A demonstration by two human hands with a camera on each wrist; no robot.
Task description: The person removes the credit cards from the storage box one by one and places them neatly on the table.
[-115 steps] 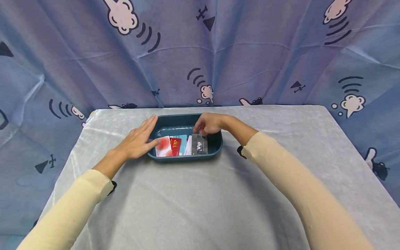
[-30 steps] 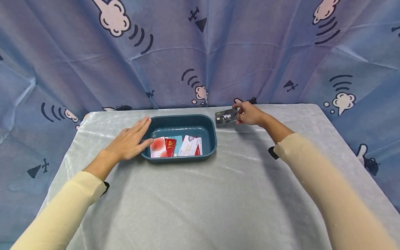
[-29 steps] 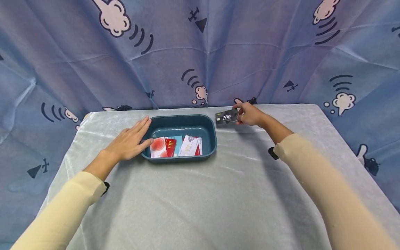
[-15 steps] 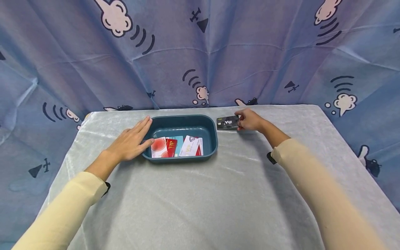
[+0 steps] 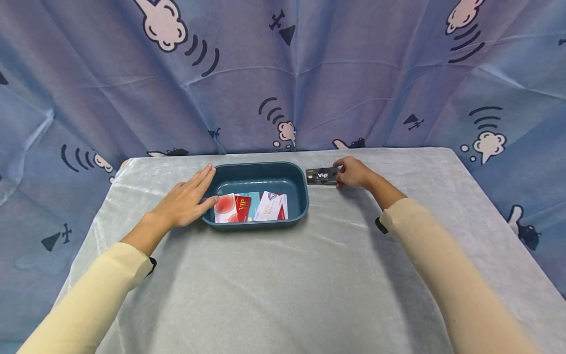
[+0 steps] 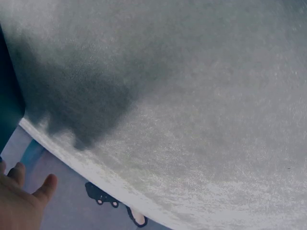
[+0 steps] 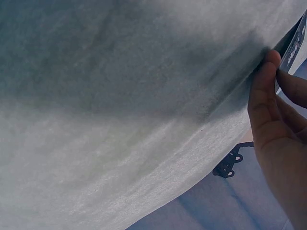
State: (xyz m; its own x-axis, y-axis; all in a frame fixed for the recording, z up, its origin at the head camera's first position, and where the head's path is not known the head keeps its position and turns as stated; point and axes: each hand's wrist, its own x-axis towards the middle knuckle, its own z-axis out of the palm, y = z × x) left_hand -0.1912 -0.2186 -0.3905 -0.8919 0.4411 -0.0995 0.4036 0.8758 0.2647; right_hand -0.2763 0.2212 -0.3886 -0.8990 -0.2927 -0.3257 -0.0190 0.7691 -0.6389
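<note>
Pinched in the fingers (image 7: 264,84) of the right hand (image 5: 353,172), by its right end: a black card (image 5: 321,176), lettered "Vip" in white, with a yellow-green mark at upper left too small to read. Located just right of the teal tray (image 5: 256,226), near the far edge of the tabletop (image 5: 265,285); flat or slightly raised, impossible to tell. Inside the tray, along the near wall, left to right: a pink-and-white card (image 5: 224,209) with red circles, a red card (image 5: 243,208) reading "VIP" in gold, a light-blue card (image 5: 254,199) with illegible print, and a white card (image 5: 267,206) reading "VIP" in gold. Against the tray's left end: the left hand (image 5: 184,200), fingers straight and together, thumb spread over the rim.
</note>
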